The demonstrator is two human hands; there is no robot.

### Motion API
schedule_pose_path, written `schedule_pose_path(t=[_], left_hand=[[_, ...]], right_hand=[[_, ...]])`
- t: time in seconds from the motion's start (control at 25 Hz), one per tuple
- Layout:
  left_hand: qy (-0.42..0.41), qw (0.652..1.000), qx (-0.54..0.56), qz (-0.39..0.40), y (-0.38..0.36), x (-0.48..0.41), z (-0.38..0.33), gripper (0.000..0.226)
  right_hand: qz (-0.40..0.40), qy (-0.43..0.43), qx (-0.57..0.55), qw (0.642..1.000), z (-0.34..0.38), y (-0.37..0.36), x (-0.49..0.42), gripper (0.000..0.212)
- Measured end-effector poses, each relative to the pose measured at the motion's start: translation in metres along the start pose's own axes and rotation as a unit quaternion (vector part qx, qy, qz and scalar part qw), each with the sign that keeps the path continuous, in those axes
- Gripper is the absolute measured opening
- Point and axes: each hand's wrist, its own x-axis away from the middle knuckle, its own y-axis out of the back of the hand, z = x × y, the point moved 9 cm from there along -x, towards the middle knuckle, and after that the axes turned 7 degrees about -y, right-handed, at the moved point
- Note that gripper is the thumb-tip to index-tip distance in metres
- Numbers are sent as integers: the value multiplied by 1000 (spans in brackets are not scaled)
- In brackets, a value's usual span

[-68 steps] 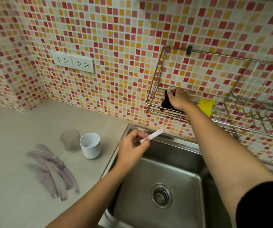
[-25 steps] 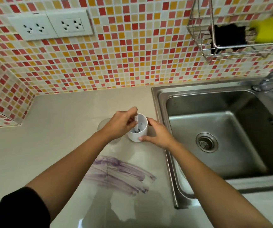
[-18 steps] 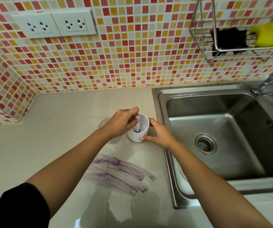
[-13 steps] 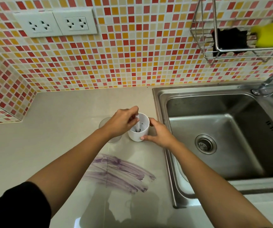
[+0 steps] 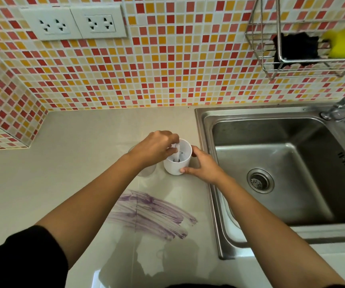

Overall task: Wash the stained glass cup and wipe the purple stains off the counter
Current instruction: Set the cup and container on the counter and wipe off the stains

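Left hand [image 5: 157, 149] pinching white stick [image 5: 176, 153] in white cup [image 5: 175, 168], right hand [image 5: 203, 167] gripping it, glass cup [image 5: 146, 173] half-hidden behind left wrist, purple stains [image 5: 152, 215] on beige counter [image 5: 63, 163], steel sink [image 5: 281, 183] beside, mosaic wall [image 5: 167, 59]

Red/orange/yellow mosaic wall [image 5: 167, 59], white cup [image 5: 174, 169], purple smears [image 5: 152, 213], poss. black cloth [image 5: 296, 47].

Brushed steel sink [image 5: 213, 121], glossy smooth counter [image 5: 74, 163], matt white plastic cup [image 5: 175, 168], glazed mosaic tiles [image 5: 167, 59]
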Motion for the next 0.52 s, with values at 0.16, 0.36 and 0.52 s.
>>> schedule_pose_path(t=[0.16, 0.36, 0.52], left_hand=[[151, 973, 127, -118, 32, 41, 69, 58], [247, 953, 139, 107, -50, 80, 93, 104], [245, 943, 214, -71, -39, 69, 95, 91]], right_hand=[[-20, 15, -4, 1000, 0, -1, 4, 87], [-50, -11, -80, 995, 4, -13, 3, 90], [-144, -56, -187, 970, -2, 32, 15, 88]])
